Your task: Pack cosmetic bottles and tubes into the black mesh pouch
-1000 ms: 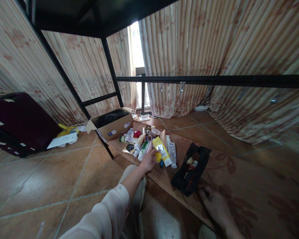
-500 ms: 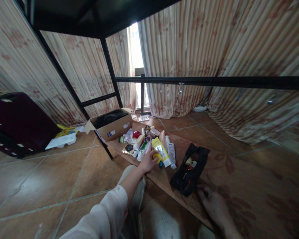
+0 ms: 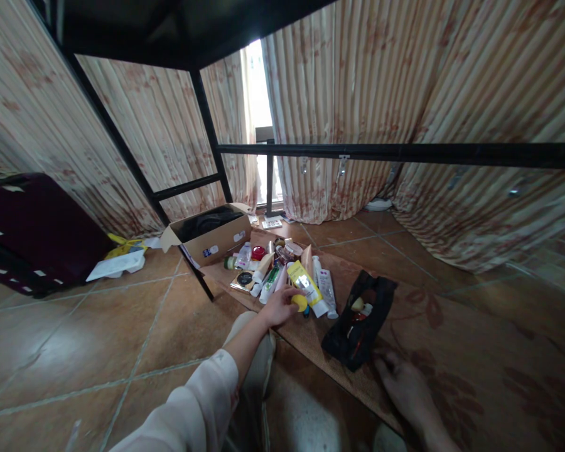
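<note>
My left hand [image 3: 281, 307] pinches a small yellow round disc [image 3: 300, 303] just above the mat; I cannot tell whether it is a lid or a puff. Right beside it lies a yellow and white squeeze tube [image 3: 307, 287], with a pale tube [image 3: 327, 292] to its right. Behind the hand is a pile of cosmetics, among them a green and white tube [image 3: 270, 284], a red-lidded jar [image 3: 258, 253] and a gold compact [image 3: 243, 280]. A black pouch [image 3: 346, 342] with small items showing inside stands at right. My right hand [image 3: 407, 390] rests by its lower corner, fingers loosely bent and holding nothing visible.
A brown patterned mat [image 3: 456, 358] carries these things. An open cardboard box [image 3: 223, 242] with dark contents sits at its far left. Black metal frame bars [image 3: 381, 152] cross overhead and ahead. A dark suitcase [image 3: 37, 232] and a white tray [image 3: 117, 266] stand left; curtains hang behind.
The yellow disc has turned in my left hand, so its flat face shows more. The hand has shifted very slightly. My right hand and the pouch have stayed put.
</note>
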Tool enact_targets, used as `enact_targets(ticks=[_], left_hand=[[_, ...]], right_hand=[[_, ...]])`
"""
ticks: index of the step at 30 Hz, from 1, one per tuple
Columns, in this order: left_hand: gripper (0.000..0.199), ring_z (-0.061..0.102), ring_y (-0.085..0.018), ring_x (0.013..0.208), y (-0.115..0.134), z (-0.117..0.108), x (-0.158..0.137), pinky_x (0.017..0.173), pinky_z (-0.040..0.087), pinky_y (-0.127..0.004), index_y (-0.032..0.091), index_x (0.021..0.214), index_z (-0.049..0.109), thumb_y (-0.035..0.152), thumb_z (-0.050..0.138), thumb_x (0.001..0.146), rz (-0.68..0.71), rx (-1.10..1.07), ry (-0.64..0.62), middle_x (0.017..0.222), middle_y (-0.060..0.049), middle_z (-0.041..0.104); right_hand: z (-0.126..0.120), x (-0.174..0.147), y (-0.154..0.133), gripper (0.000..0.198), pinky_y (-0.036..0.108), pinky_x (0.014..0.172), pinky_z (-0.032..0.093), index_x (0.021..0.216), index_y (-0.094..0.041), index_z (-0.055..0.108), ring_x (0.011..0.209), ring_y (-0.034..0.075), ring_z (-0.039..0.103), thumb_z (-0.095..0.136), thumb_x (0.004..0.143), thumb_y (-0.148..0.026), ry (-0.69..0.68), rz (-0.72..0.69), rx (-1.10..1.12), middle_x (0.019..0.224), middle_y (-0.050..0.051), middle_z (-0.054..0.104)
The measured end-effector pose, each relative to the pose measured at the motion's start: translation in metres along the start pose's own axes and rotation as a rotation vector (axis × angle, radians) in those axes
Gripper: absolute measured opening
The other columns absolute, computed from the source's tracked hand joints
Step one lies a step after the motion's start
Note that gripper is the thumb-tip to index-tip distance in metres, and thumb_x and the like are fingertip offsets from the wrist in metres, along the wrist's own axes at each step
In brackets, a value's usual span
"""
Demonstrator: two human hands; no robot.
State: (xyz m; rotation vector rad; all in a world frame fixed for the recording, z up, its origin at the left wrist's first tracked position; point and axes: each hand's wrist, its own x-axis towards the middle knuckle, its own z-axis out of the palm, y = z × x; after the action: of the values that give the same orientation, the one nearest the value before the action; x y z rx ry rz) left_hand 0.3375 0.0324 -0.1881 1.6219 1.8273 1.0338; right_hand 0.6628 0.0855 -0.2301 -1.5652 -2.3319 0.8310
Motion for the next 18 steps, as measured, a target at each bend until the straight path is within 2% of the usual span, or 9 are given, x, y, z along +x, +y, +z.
enact_targets(ticks=[9,18], left_hand=[[0.045,0.058,-0.020,0.102,0.0024,-0.0033,0.0002,0.099,0.042,-0.034,0.020,0.106,0.071,0.011,0.049,0.067,-0.021,-0.053,-0.033,0.116,-0.006,0.060],[0.044,0.057,-0.019,0.105,0.0011,-0.0032,0.0004,0.099,0.042,-0.032,0.020,0.104,0.072,0.008,0.051,0.067,-0.018,-0.098,-0.027,0.116,-0.005,0.060]], right_hand=[[-0.0008,-0.0016,-0.0004,0.043,0.031,0.081,0.046,0.104,-0.022,0.066,0.096,0.024,0.068,0.033,0.088,-0.045,0.014,-0.013,0.000,0.103,0.008,0.073],[-0.0016,-0.0005,0.0008,0.045,0.032,0.083,0.046,0.107,-0.022,0.065,0.099,0.024,0.067,0.032,0.089,-0.047,-0.015,0.000,-0.011,0.103,0.008,0.073]])
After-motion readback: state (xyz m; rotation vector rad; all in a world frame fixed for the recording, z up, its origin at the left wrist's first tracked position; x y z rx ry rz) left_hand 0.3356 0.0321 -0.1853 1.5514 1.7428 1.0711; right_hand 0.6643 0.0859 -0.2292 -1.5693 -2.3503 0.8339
